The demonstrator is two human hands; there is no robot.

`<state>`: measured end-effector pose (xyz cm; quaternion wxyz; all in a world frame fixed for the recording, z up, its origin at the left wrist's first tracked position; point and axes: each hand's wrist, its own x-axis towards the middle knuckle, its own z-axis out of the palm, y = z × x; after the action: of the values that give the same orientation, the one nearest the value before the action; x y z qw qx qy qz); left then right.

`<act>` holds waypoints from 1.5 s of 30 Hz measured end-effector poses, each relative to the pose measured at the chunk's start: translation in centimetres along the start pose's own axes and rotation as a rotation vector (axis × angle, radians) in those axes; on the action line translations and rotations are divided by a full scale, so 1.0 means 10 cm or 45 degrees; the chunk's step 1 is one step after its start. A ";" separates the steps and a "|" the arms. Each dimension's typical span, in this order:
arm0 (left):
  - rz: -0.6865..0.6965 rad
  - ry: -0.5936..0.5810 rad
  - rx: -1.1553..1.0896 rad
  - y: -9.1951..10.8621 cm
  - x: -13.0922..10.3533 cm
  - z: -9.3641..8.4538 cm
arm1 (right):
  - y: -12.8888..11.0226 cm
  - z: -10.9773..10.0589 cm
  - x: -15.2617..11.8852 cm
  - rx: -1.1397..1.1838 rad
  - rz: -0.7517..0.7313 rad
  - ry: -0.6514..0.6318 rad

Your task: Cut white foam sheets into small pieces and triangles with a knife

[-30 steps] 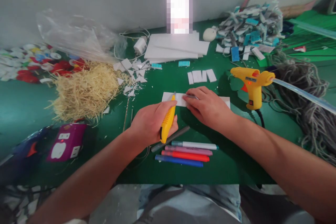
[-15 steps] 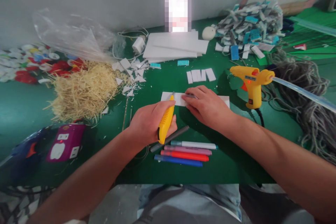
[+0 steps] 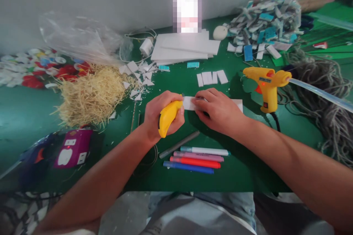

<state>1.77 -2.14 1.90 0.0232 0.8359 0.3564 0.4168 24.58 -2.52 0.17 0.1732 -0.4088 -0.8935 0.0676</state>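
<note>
My left hand (image 3: 164, 114) is closed around a yellow utility knife (image 3: 169, 115). The knife's tip points away from me, at the left part of a white foam board strip (image 3: 189, 103). That strip lies flat on the green table, its left end hidden behind my left hand. My right hand (image 3: 217, 108) presses on the strip with curled fingers, and a slim grey thing (image 3: 202, 98) shows beneath them, too covered to name. Several short white pieces (image 3: 210, 78) lie in a row beyond my hands.
Markers (image 3: 197, 159) and a dark grey rod (image 3: 179, 144) lie nearer me. A yellow glue gun (image 3: 268, 90) stands at right beside grey yarn (image 3: 328, 106). Straw (image 3: 91, 97) and white scraps (image 3: 138, 75) are at left. White boards (image 3: 180, 49) lie stacked at the back.
My left hand has moved forward and slightly left, and the knife's handle leans further left. The strip's left end is now covered. My right hand stays nearly in place.
</note>
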 end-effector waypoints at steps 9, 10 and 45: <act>-0.162 -0.100 0.147 0.02 -0.01 0.00 | -0.03 0.00 0.01 -0.029 0.016 -0.030; -0.199 -0.104 0.161 0.02 -0.01 0.00 | -0.03 0.00 0.01 -0.027 0.016 -0.028; -0.329 -0.123 0.103 0.01 -0.02 0.02 | -0.11 -0.03 0.04 -0.087 0.036 -0.100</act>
<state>1.94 -2.26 1.68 0.0600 0.8023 0.4761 0.3550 23.66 -2.91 0.81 0.1229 -0.4240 -0.8955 0.0555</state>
